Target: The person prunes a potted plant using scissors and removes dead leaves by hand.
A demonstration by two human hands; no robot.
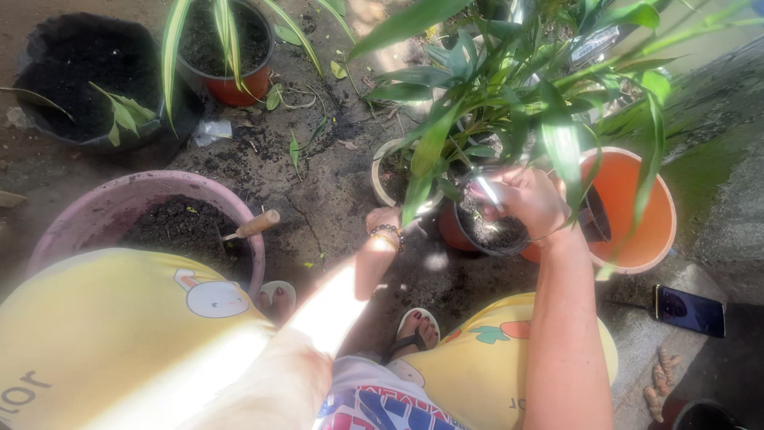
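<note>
Landmark: small dark pot [492, 227] with soil, standing between the person's knees and the plants

Hands
- Right hand [532, 199]: on the far rim of the small dark pot, fingers curled and pressed together around a thin pale stem or tool; which one cannot be told
- Left hand [384, 220]: left of the small dark pot, mostly hidden behind a leaf; beaded bracelet [387, 232] on the wrist; finger state cannot be told

Handling note, as a judgement: steady the pot with the free hand, keep the stem upright at the centre, press soil lightly around it without bending the leaves

Count
- Orange bucket [637, 215]: one, just right of the small dark pot, touching or nearly so
- Pale pot [383, 177] holding the leafy green plant [509, 95]: one, just behind and left
- Red pot [231, 84]: one, far left, behind
- Black soil tub [79, 76]: one, farthest left
- Pink basin [151, 203] of soil: one, well left, with one wooden-handled trowel [253, 226] standing in it
- Phone [689, 310]: one, right and nearer the person
- Sandalled feet: two, below the pot
</note>
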